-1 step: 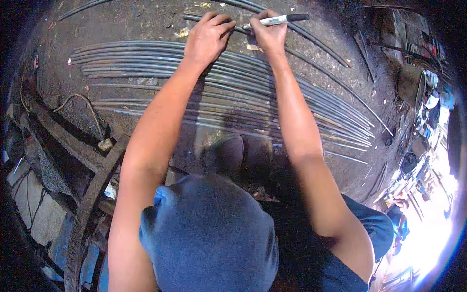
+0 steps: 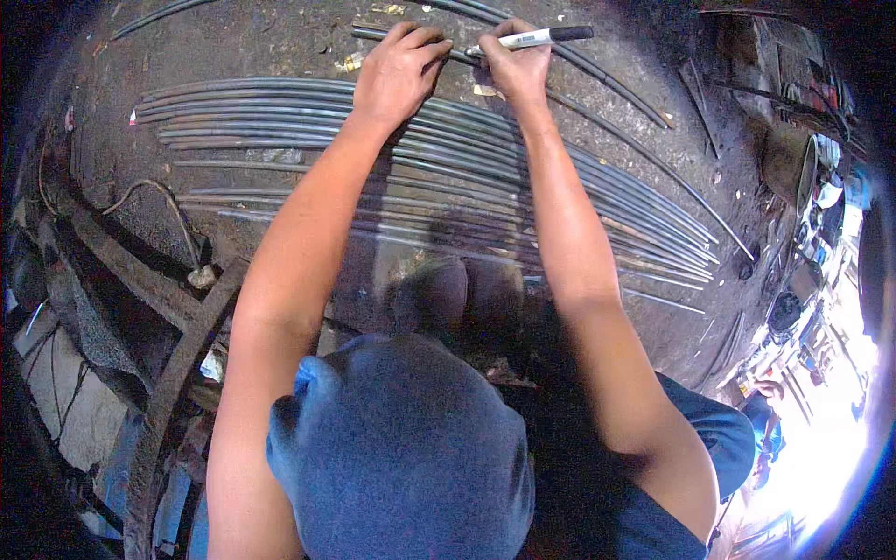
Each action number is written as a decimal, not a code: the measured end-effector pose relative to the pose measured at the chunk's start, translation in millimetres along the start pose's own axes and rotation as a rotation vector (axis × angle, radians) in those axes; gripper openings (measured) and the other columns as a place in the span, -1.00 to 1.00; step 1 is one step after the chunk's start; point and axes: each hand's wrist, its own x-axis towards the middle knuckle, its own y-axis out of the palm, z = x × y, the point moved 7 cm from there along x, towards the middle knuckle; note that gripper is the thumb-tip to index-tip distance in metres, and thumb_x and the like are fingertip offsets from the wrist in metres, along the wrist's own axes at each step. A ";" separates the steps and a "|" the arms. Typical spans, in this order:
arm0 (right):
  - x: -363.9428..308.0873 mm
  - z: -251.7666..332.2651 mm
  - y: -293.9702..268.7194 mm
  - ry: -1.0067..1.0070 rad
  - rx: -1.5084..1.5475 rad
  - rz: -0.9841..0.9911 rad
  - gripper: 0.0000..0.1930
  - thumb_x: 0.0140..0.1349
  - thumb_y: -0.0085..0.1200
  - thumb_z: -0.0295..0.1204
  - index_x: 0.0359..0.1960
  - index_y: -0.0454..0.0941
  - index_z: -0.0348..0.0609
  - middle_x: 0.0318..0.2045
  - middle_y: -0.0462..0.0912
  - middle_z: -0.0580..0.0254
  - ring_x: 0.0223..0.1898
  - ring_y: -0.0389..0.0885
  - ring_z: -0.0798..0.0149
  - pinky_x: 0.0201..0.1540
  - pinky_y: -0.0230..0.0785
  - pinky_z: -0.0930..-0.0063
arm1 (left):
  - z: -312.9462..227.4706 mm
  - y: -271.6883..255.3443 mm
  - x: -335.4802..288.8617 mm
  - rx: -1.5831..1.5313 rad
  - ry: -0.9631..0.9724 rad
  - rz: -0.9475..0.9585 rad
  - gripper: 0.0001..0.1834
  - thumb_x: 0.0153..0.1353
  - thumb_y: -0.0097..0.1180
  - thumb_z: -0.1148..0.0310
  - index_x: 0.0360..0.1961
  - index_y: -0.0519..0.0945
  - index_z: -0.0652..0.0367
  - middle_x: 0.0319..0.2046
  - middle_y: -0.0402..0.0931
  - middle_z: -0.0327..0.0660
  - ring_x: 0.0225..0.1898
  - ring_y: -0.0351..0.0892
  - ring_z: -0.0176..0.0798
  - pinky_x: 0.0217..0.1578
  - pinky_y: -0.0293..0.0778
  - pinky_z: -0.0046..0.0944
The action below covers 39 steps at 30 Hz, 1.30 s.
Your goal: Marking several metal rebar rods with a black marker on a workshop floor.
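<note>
My left hand (image 2: pixel 399 73) is closed over a thin dark metal rod (image 2: pixel 370 34) at the far side, and part of the rod shows left of my fingers. Just to the right, my right hand (image 2: pixel 519 73) pinches a white marker pen (image 2: pixel 532 39). Its black end points right, and its other end is down at the rod between my hands, where my fingers partly hide the contact. Nearer to me, beneath both forearms, several similar metal rods (image 2: pixel 261 84) lie side by side on the dirty floor (image 2: pixel 299 51).
Beyond my right hand, more rods (image 2: pixel 616 86) lie slanting across the floor. A rusty metal frame (image 2: pixel 159 411) stands at the left, with a thin cable (image 2: pixel 154 185) close by. Scrap and clutter (image 2: pixel 803 271) fill the right edge, and strong light glares at the lower right.
</note>
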 end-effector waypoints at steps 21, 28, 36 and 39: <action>-3.8 8.5 3.5 -0.141 -0.083 0.101 -0.84 -0.09 0.32 -0.46 -0.60 0.57 -0.24 -0.68 0.55 0.32 -0.60 0.50 0.48 -0.53 0.35 0.49 | -2.8 -1.2 1.8 0.054 0.013 -0.045 -0.74 0.21 0.23 0.32 -0.07 0.75 0.02 0.04 0.65 -0.30 0.14 0.54 -0.12 0.12 0.55 -0.13; -4.2 1.6 -3.3 -0.074 0.040 0.027 -0.87 -0.07 0.31 -0.50 -0.59 0.58 -0.22 -0.65 0.57 0.34 -0.58 0.52 0.49 -0.51 0.36 0.50 | -2.6 -1.1 2.1 0.051 0.007 -0.039 -0.74 0.21 0.23 0.31 -0.07 0.75 0.02 0.04 0.65 -0.31 0.15 0.54 -0.13 0.12 0.55 -0.13; -9.5 22.4 3.0 -0.306 -0.106 0.059 -0.82 -0.13 0.33 -0.50 -0.64 0.53 -0.24 -0.64 0.54 0.29 -0.58 0.47 0.40 -0.51 0.28 0.43 | 0.3 -0.4 0.2 0.002 -0.005 -0.011 -0.65 0.18 0.23 0.40 0.02 0.72 0.02 0.05 0.63 -0.22 0.14 0.52 -0.04 0.15 0.52 -0.09; -8.4 19.9 -0.8 -0.401 -0.176 0.087 -0.83 -0.12 0.34 -0.50 -0.61 0.55 -0.24 -0.60 0.57 0.27 -0.55 0.50 0.37 -0.48 0.32 0.43 | -2.5 1.2 2.6 -0.001 0.005 -0.022 -0.66 0.18 0.23 0.40 0.01 0.73 0.03 0.06 0.63 -0.23 0.15 0.52 -0.04 0.16 0.52 -0.09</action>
